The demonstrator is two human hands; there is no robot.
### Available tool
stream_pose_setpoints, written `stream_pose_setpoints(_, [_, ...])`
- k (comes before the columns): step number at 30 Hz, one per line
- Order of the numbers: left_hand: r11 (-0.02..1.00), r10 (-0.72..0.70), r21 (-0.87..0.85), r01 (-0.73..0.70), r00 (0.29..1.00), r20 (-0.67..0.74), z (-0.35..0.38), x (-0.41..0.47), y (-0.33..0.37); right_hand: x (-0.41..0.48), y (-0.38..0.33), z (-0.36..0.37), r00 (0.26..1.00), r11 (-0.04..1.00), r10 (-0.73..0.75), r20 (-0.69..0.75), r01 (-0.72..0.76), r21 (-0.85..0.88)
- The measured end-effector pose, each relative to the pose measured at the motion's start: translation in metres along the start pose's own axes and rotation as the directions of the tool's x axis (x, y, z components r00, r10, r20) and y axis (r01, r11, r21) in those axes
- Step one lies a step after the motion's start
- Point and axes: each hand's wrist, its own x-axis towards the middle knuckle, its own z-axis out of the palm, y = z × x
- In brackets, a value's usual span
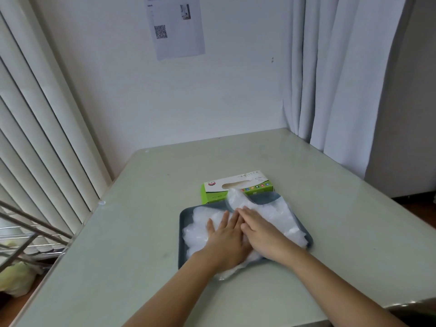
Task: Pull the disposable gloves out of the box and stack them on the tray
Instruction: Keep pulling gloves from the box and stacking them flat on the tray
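Gloves: thin clear plastic disposable gloves (200,218) lie heaped on the dark grey rectangular tray (266,198), under my left grip (226,234) and right grip (262,232), both flat, fingers straight, clasping nothing. The green-and-white cardboard box (238,185) lies just beyond, toward the far edge of the tabletop (141,232); I judge the right grip nearer its slot.

We've got white wall (236,90) with QR sheet (175,27), vertical blinds (35,114) left, grey curtain (342,79) right, pale green surface (141,220)
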Motion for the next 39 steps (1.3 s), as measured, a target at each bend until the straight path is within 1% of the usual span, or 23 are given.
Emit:
stream_pose_setpoints(2, [0.999, -0.027, -0.033, 0.027, 1.000, -0.014, 0.001, -0.003, -0.002, 0.005, 0.013, -0.001, 0.999, 0.981, 0.045, 0.015, -0.041, -0.190])
stream_pose_setpoints(4, [0.997, -0.062, -0.037, 0.062, 0.998, -0.007, 0.002, -0.007, -0.010, 0.007, 0.025, -0.003, 0.993, 0.936, 0.109, 0.037, -0.090, -0.342])
stream_pose_setpoints(6, [0.994, -0.103, -0.026, 0.103, 0.995, -0.002, 0.002, -0.013, -0.019, 0.006, 0.033, -0.005, 0.986, 0.906, 0.159, 0.047, -0.127, -0.403])
stream_pose_setpoints(9, [0.986, -0.165, -0.004, 0.165, 0.986, 0.021, -0.001, -0.025, -0.030, 0.005, 0.038, -0.006, 0.982, 0.883, 0.184, 0.040, -0.147, -0.445])
stream_pose_setpoints(13, [0.977, -0.210, 0.056, 0.205, 0.971, 0.115, -0.010, -0.038, -0.040, 0.004, 0.035, -0.006, 0.981, 0.874, 0.188, 0.049, -0.144, -0.465])
stream_pose_setpoints(16, [0.981, -0.192, 0.034, 0.189, 0.957, 0.216, -0.030, -0.043, -0.044, 0.004, 0.031, -0.011, 0.976, 0.870, 0.201, 0.080, -0.140, -0.472])
stream_pose_setpoints(17, [0.982, -0.184, 0.014, 0.186, 0.956, 0.226, -0.040, -0.045, -0.045, 0.006, 0.029, -0.015, 0.976, 0.868, 0.200, 0.085, -0.136, -0.478])
stream_pose_setpoints(18, [0.984, -0.168, -0.027, 0.177, 0.964, 0.207, -0.050, -0.044, -0.045, 0.008, 0.027, -0.019, 0.980, 0.866, 0.185, 0.075, -0.126, -0.483])
stream_pose_setpoints(19, [0.984, -0.143, -0.086, 0.157, 0.978, 0.151, -0.060, -0.044, -0.045, 0.011, 0.025, -0.024, 0.989, 0.867, 0.146, 0.040, -0.108, -0.487])
stream_pose_setpoints(21, [0.973, -0.105, -0.215, 0.090, 0.993, -0.057, -0.077, -0.036, -0.053, 0.022, 0.021, -0.032, 0.998, 0.879, 0.000, -0.066, -0.032, -0.476])
stream_pose_setpoints(22, [0.960, -0.112, -0.272, 0.065, 0.980, -0.162, -0.082, -0.028, -0.060, 0.031, 0.021, -0.036, 0.992, 0.889, -0.070, -0.107, 0.014, -0.457])
stream_pose_setpoints(23, [0.945, -0.132, -0.322, 0.054, 0.965, -0.227, -0.084, -0.023, -0.065, 0.035, 0.021, -0.041, 0.983, 0.900, -0.127, -0.130, 0.059, -0.432])
stream_pose_setpoints(24, [0.924, -0.152, -0.380, 0.045, 0.954, -0.257, -0.085, -0.016, -0.070, 0.043, 0.021, -0.046, 0.979, 0.908, -0.161, -0.129, 0.095, -0.409])
stream_pose_setpoints(26, [0.859, -0.183, -0.512, 0.031, 0.951, -0.250, -0.083, 0.004, -0.083, 0.068, 0.023, -0.059, 0.974, 0.913, -0.195, -0.119, 0.136, -0.385])
stream_pose_setpoints(28, [0.799, -0.201, -0.602, 0.013, 0.948, -0.247, -0.079, 0.023, -0.090, 0.091, 0.024, -0.073, 0.974, 0.916, -0.202, -0.103, 0.151, -0.371])
stream_pose_setpoints(29, [0.786, -0.209, -0.618, 0.015, 0.947, -0.244, -0.076, 0.032, -0.092, 0.101, 0.024, -0.078, 0.975, 0.918, -0.202, -0.087, 0.158, -0.363])
stream_pose_setpoints(32, [0.799, -0.216, -0.599, 0.042, 0.951, -0.221, -0.068, 0.052, -0.095, 0.127, 0.025, -0.081, 0.979, 0.919, -0.203, -0.001, 0.190, -0.345])
stream_pose_setpoints(36, [0.818, -0.169, -0.575, 0.021, 0.964, -0.204, -0.058, 0.071, -0.099, 0.146, 0.029, -0.071, 0.972, 0.923, -0.206, 0.115, 0.232, -0.306])
stream_pose_setpoints(39, [0.771, -0.175, -0.637, 0.018, 0.967, -0.184, -0.050, 0.078, -0.108, 0.152, 0.033, -0.065, 0.963, 0.926, -0.211, 0.165, 0.252, -0.281])
